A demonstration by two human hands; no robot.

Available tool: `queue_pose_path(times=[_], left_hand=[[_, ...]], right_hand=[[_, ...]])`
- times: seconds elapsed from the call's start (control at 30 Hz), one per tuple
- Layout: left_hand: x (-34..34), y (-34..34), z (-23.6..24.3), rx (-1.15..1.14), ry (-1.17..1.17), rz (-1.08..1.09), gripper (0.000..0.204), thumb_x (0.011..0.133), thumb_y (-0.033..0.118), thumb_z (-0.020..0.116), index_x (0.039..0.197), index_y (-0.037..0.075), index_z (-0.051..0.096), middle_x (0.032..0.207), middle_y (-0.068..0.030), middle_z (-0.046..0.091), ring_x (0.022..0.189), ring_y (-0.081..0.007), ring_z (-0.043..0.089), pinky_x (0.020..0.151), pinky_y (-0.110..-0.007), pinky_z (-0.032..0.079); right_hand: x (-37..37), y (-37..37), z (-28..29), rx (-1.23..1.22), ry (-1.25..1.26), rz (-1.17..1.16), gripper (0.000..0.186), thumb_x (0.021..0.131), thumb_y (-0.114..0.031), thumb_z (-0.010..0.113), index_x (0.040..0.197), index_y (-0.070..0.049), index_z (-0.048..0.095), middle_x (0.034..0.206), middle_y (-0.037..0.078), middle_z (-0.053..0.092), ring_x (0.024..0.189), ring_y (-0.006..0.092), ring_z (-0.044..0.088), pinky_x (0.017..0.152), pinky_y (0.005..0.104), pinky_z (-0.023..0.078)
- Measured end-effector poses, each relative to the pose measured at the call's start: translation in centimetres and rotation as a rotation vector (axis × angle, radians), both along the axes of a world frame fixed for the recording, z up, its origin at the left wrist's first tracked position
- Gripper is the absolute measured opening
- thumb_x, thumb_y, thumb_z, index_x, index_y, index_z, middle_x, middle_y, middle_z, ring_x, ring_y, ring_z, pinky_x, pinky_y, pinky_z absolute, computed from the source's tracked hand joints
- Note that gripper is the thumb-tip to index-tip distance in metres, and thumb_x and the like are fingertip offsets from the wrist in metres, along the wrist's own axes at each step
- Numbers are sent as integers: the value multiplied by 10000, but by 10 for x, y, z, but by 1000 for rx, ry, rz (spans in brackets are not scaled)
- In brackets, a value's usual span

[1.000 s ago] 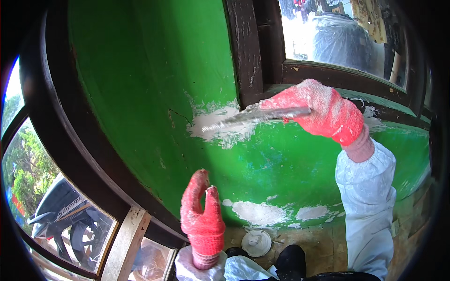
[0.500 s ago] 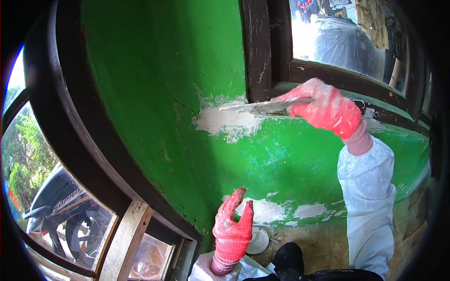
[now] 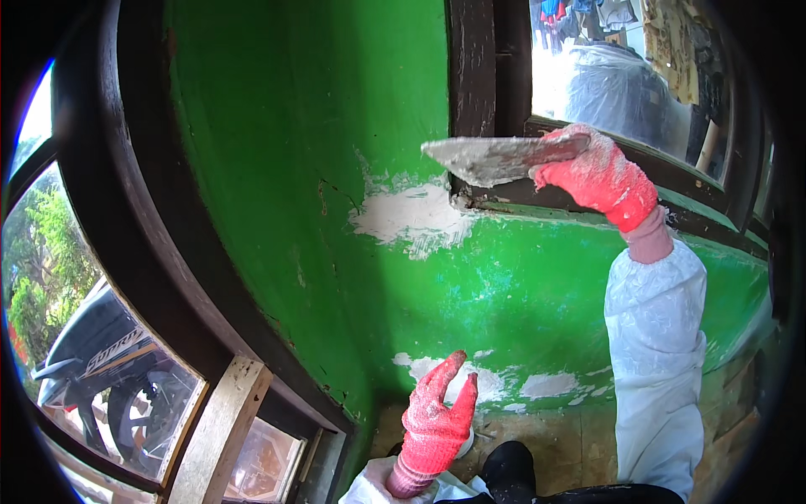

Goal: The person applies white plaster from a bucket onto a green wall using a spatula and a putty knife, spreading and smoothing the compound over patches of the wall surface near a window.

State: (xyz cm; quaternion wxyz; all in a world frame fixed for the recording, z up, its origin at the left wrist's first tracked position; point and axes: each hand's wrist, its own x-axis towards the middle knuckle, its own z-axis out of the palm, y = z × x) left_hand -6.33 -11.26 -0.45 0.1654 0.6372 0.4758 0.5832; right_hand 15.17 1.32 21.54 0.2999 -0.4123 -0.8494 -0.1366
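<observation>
My right hand [image 3: 600, 181], in a red putty-smeared glove, is closed round the end of a trowel [image 3: 487, 160]. The grey, putty-coated blade is raised in front of the lower corner of a dark wooden window frame [image 3: 472, 84], pointing left. Just below its tip, a patch of white putty [image 3: 411, 217] covers part of the green wall [image 3: 311, 277]. My left hand [image 3: 435, 420], also in a red glove, is held low with thumb and fingers apart and nothing in it. It partly covers a lower white patch [image 3: 487, 386] near the floor.
A glass window [image 3: 630, 92] is at the upper right, with a plastic-wrapped bulk behind it. On the left run dark window frames [image 3: 126, 252] and a pale wooden post [image 3: 222, 433]; a motorbike [image 3: 109, 361] shows through the glass. A white round thing [image 3: 464, 443] stands partly hidden behind my left hand.
The trowel has come up off the white patch and turned, showing more of its blade. My right hand rose slightly; my left hand shifted a little right and down, still open.
</observation>
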Motion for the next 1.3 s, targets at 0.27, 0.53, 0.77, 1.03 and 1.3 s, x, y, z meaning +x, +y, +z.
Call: queue_pose_path(times=[0.27,0.53,0.77,1.03,1.3], left_hand=[[1,6,-10,-51,-6,22,295,775,107,668,1062,66,613,1031,-102,625,943,-214,608,830,-301,468],[-10,9,-23,-122,-32,7,317,774,128,660,1080,68,602,1050,-123,620,965,-252,597,844,-328,467],[-17,17,-33,-138,-133,40,290,775,122,662,1053,52,618,1036,-121,626,950,-238,606,836,-316,472],[-13,16,-33,-189,-155,-13,274,776,95,654,1042,38,621,1028,-132,628,946,-233,610,835,-312,472],[-9,-7,-46,-204,-91,-47,243,802,88,629,1041,49,625,1013,-113,634,904,-197,626,800,-283,484]], right_hand=[[-52,7,9,-26,6,-116,217,637,-97,697,853,-91,670,837,70,638,776,224,622,717,304,499],[-57,8,30,17,-8,-36,270,668,-210,704,871,-46,635,816,158,611,797,331,606,691,372,486],[-20,31,3,177,-47,-30,261,674,-239,714,881,-94,652,884,96,631,798,273,605,731,352,490],[4,9,-61,148,432,-165,118,747,-41,625,864,-43,643,907,100,648,817,223,615,704,320,475],[-13,4,-116,43,855,151,206,757,4,623,961,-3,597,891,83,635,762,178,597,687,307,467]])
